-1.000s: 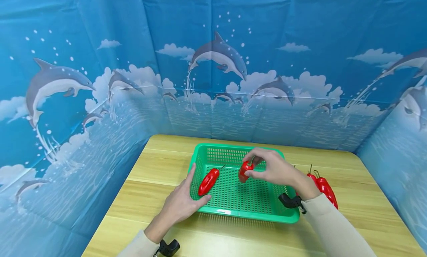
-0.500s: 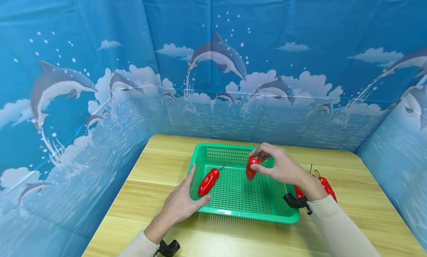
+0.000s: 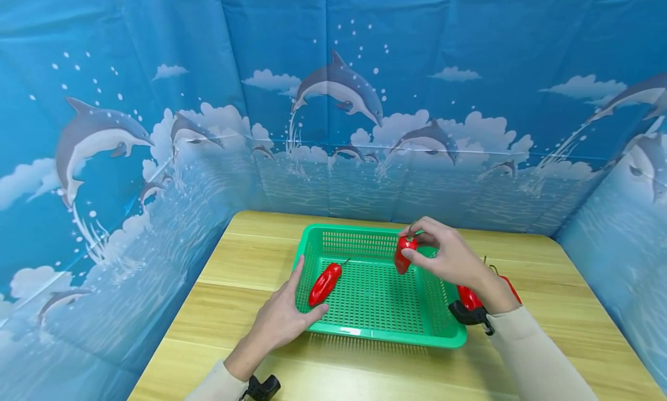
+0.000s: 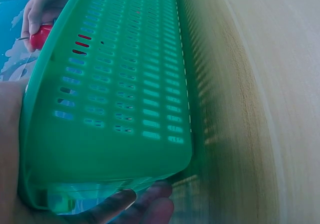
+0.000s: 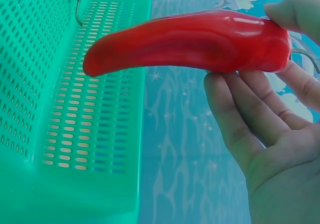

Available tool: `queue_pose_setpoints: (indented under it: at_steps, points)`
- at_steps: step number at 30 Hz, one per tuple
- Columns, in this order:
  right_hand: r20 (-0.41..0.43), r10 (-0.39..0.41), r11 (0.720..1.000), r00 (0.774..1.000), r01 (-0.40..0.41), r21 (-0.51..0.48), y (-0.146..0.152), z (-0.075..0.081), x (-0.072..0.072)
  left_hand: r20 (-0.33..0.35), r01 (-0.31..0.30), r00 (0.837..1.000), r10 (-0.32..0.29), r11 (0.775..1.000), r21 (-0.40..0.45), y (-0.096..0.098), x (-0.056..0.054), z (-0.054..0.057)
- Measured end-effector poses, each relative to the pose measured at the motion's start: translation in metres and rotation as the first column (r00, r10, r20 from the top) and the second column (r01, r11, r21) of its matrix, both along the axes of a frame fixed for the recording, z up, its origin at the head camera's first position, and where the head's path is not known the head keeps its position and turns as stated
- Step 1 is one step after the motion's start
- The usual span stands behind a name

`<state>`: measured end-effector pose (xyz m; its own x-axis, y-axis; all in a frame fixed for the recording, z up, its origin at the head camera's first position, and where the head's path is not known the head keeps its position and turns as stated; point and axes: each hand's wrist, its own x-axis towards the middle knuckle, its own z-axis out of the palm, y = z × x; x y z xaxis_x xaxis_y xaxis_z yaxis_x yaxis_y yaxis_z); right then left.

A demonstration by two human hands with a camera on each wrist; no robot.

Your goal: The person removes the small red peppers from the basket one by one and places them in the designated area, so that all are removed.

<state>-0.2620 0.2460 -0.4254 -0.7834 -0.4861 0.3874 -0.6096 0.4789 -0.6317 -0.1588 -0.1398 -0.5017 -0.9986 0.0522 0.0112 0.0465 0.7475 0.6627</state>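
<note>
Red pepper (image 3: 403, 257), likely light, slick, best held stem-end: right hand (image 3: 447, 255) pinches it above basket (image 3: 396, 338); left hand (image 3: 283, 319), fingers spread, touches basket.

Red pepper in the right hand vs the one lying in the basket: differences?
Pose: the held pepper is roughly upright, stem up, while the lying pepper is on its side, stem toward the far side.
Support: the right hand grips the held pepper; the lying pepper rests in the green basket.
Shared: glossy red, thin stem.
</note>
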Motion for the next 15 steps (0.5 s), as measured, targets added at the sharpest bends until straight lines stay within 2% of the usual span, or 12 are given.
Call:
queue_pose_setpoints:
  at_steps: [15]
  points:
    - [-0.087, -0.019, 0.995, 0.996, 0.01, -0.095, 0.0056, 0.0024, -0.0003, -0.005, 0.0, 1.0, 0.0, 1.0, 0.007, -0.0003, -0.0009, -0.0014]
